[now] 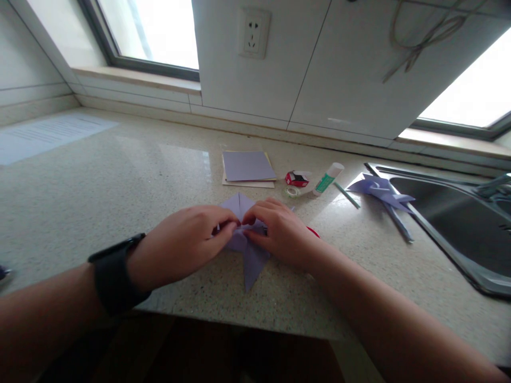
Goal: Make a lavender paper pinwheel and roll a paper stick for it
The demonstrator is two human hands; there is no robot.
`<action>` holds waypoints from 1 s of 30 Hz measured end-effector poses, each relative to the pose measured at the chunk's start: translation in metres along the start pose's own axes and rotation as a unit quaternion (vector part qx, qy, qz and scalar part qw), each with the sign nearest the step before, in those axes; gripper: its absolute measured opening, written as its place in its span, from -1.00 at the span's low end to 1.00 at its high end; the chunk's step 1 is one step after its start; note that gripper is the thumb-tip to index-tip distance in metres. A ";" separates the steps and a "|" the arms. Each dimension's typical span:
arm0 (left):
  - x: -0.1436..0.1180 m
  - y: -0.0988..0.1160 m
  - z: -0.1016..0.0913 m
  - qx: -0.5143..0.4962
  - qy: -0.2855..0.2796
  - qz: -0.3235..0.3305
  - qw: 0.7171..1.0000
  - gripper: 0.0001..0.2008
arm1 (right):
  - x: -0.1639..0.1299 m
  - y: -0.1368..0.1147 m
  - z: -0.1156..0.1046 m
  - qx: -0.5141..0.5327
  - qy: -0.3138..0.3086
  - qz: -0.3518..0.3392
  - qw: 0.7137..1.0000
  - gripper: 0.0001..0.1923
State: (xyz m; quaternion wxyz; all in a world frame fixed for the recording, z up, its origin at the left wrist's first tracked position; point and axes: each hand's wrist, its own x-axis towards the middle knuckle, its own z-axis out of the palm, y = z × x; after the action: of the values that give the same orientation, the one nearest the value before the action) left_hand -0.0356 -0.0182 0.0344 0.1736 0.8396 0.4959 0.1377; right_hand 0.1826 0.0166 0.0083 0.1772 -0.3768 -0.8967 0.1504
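A folded purple paper piece [250,255] with pointed flaps lies on the speckled countertop [120,186] near its front edge. My left hand [187,242] and my right hand [279,229] both rest on it, fingertips pinching together at its middle. A black watch sits on my left wrist. Something red [313,231] peeks out from under my right hand; most of it is hidden.
Behind the hands lies a stack of paper sheets [247,167], then a small red box [297,178], a tape roll [293,191] and a glue stick [328,178]. A finished purple pinwheel [383,194] lies beside the sink [459,223] at right.
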 end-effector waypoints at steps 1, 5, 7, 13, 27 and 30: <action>0.002 -0.003 -0.002 -0.019 0.022 -0.004 1.000 -0.71 | 0.000 0.000 0.000 0.000 0.002 0.001 1.000 -0.89; 0.007 -0.013 -0.006 -0.092 0.083 -0.021 0.992 -0.70 | 0.001 0.001 0.000 0.003 0.007 0.007 1.000 -0.87; 0.009 -0.017 -0.006 -0.091 0.079 0.004 0.993 -0.70 | 0.001 0.001 0.001 0.005 0.013 0.009 1.000 -0.86; 0.010 -0.023 0.004 0.014 -0.004 0.177 0.984 -0.68 | 0.001 0.004 0.004 0.004 0.037 0.023 0.999 -0.84; 0.008 -0.031 0.013 0.131 -0.006 0.227 0.965 -0.66 | 0.000 0.016 -0.004 -0.005 0.121 0.071 0.990 -0.94; 0.007 -0.031 0.014 0.143 -0.003 0.236 0.961 -0.66 | -0.003 0.026 -0.014 -0.031 0.131 0.114 0.984 -0.93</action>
State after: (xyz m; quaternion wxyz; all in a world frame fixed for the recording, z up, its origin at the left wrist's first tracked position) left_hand -0.0509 0.0001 0.0090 0.0161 0.9494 0.2972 0.1003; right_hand 0.2068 0.0338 0.0098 0.2631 -0.4987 -0.8209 0.0909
